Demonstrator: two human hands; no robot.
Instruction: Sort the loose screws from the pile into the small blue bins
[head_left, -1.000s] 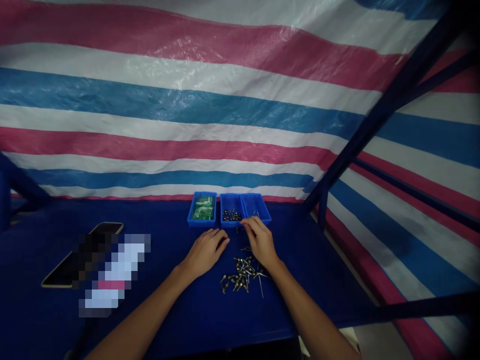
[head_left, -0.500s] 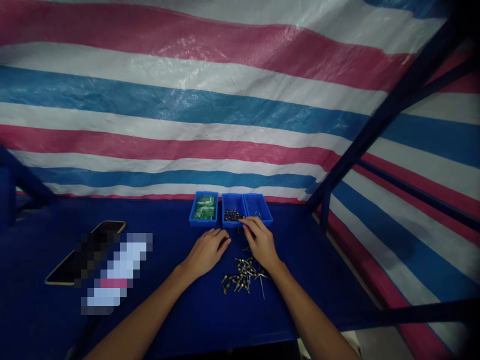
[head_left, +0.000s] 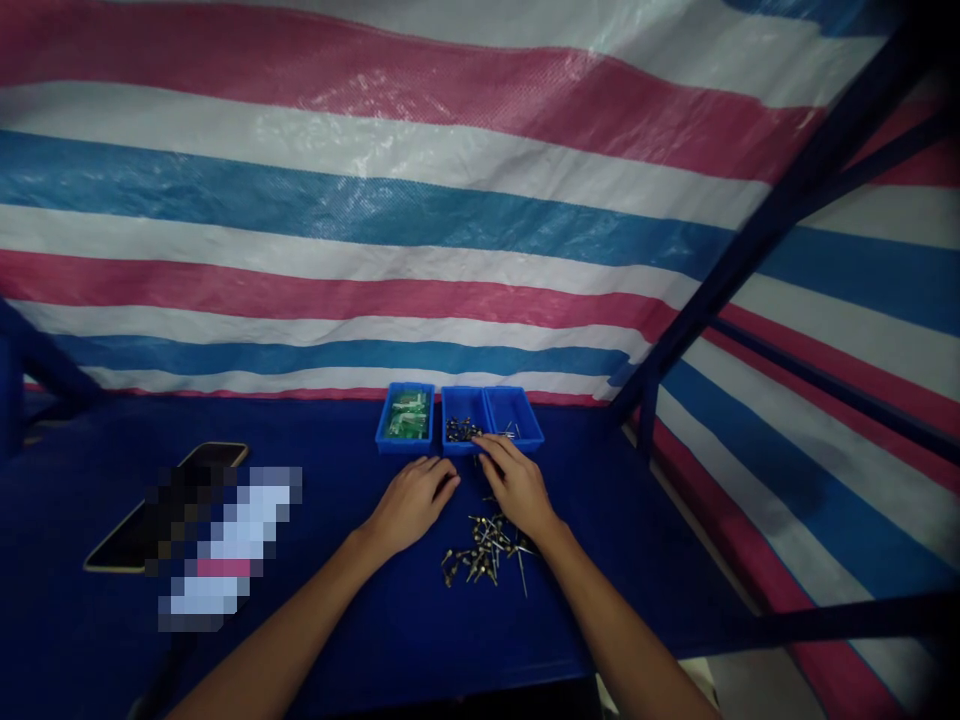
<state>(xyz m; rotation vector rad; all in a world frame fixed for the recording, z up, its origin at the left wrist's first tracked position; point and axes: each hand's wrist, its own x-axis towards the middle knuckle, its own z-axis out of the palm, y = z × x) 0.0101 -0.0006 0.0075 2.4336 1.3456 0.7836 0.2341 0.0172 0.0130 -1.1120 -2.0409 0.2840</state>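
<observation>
My right hand reaches to the front of the middle blue bin, its fingers stretched over the rim and its thumb a little apart. Small dark and brass-coloured metal parts lie inside that bin. Resting on the table left of it is my left hand, fingers loosely bent, thumb apart, with nothing visible in it. A loose pile of small metal pieces, some with thin silver pins, lies between my forearms. Joined at the right is another blue bin with a few silver pins.
A separate blue bin at the left holds green and clear plastic packets. A phone and a blurred-out bright item lie on the blue table. Striped sheeting hangs behind; a dark frame bar slants at the right.
My right hand's fingers have shifted slightly left and stretched further over the middle bin's front rim. The left hand stays in place. The view has moved very slightly.
</observation>
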